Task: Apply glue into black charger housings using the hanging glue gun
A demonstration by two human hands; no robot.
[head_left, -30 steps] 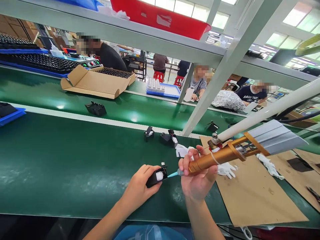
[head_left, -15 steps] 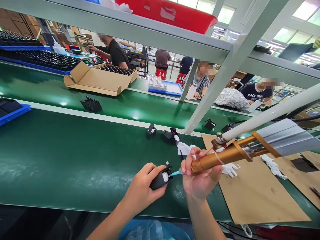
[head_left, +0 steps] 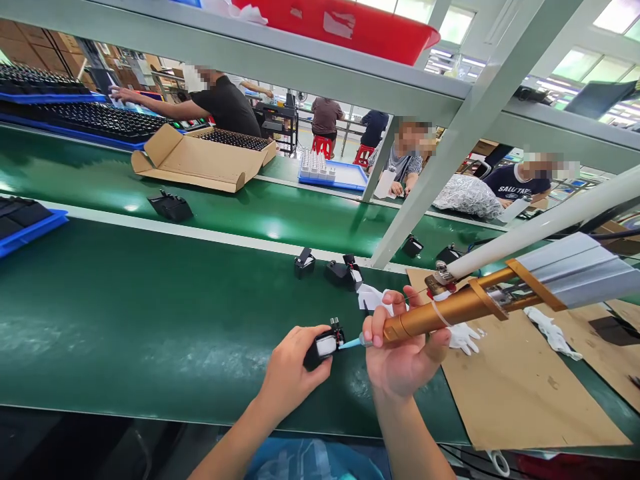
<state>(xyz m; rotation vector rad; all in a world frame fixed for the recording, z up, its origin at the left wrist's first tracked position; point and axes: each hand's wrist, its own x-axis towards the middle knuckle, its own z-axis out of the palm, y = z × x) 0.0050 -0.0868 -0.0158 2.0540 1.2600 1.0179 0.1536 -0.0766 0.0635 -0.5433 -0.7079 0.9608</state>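
My left hand (head_left: 293,373) is closed around a small black part with a white patch (head_left: 324,345), holding it just above the green belt (head_left: 125,320). My right hand (head_left: 403,357) grips a gold-coloured dispensing tool (head_left: 440,313) by its barrel. The tool's light-blue tip (head_left: 350,343) touches the right end of the black part. A white hose (head_left: 540,230) and a grey plate (head_left: 570,270) run up and right from the tool's back end.
More black parts (head_left: 343,272) lie on the belt beyond my hands, another (head_left: 170,205) farther left. A cardboard sheet (head_left: 510,393) with white gloves (head_left: 460,337) lies at right. An open carton (head_left: 200,160), blue trays and seated people are across the line. A slanted grey frame post (head_left: 425,173) rises ahead.
The black part in my left hand has tilted so its white patch faces up more. Parts on the far belt have drifted left. A person across the line has reached an arm out leftward.
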